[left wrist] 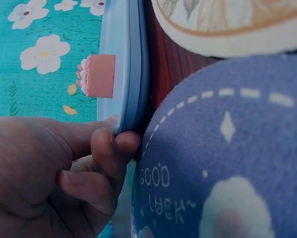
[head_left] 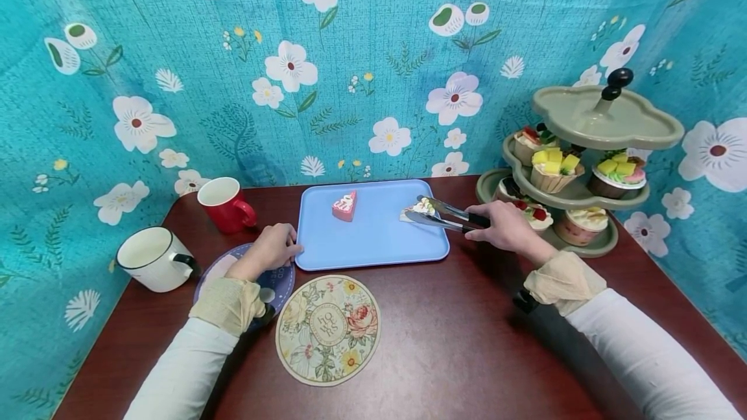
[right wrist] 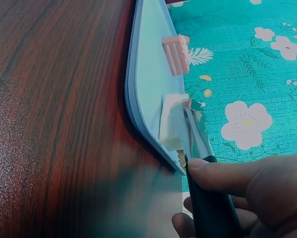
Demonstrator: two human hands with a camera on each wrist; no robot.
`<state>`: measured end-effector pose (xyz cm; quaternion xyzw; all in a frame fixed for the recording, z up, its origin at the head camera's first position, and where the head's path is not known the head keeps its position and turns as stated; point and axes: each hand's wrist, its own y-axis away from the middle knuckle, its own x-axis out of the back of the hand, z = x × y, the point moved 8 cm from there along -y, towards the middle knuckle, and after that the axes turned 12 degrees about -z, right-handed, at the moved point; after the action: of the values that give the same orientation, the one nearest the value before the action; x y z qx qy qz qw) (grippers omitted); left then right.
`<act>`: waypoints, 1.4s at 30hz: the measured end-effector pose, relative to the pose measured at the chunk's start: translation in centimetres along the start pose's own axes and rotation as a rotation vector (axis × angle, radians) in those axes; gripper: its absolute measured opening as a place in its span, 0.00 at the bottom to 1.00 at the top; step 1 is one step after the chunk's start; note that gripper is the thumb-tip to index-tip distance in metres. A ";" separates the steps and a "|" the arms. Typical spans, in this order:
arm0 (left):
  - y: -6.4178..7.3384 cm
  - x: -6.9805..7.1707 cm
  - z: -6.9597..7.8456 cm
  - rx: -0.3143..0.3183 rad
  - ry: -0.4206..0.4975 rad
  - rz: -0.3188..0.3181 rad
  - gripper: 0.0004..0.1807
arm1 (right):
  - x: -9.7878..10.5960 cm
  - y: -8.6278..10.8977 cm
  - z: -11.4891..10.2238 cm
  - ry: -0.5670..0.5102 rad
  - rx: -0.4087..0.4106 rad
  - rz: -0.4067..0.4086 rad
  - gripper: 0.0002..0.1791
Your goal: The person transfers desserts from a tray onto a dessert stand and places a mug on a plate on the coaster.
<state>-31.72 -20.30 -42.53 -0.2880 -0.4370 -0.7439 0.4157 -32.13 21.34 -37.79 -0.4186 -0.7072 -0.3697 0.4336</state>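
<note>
My left hand (head_left: 271, 250) pinches the left front corner of a blue tray (head_left: 362, 238). In the left wrist view the thumb lies over the tray rim, with fingertips (left wrist: 128, 141) below it. My right hand (head_left: 510, 229) grips metal tongs with black handles (right wrist: 210, 208). The tong arms lie around a white cake slice (head_left: 425, 205) at the tray's right side; in the right wrist view they partly cover it, and I cannot tell how firmly they squeeze. A pink cake slice (head_left: 344, 209) stands on the tray, left of the white one.
A three-tier stand (head_left: 607, 125) with several small cakes is at the right, behind my right hand. A red mug (head_left: 224, 212) and a white mug (head_left: 153, 268) stand at the left. A purple round mat (head_left: 283, 287) lies under my left wrist, beside a floral round mat (head_left: 315, 358).
</note>
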 end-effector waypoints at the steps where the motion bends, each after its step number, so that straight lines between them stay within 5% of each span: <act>1: 0.0 0.0 0.1 -0.004 0.000 0.000 0.10 | 0.0 0.1 0.0 0.003 0.002 0.006 0.26; 42: 0.0 -0.2 -0.1 0.015 0.006 0.009 0.09 | 4.2 3.4 -1.7 0.050 0.006 0.061 0.27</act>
<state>-31.66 -20.33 -42.77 -0.2845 -0.4400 -0.7395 0.4226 -29.65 22.24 -32.76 -0.4290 -0.6842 -0.3645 0.4636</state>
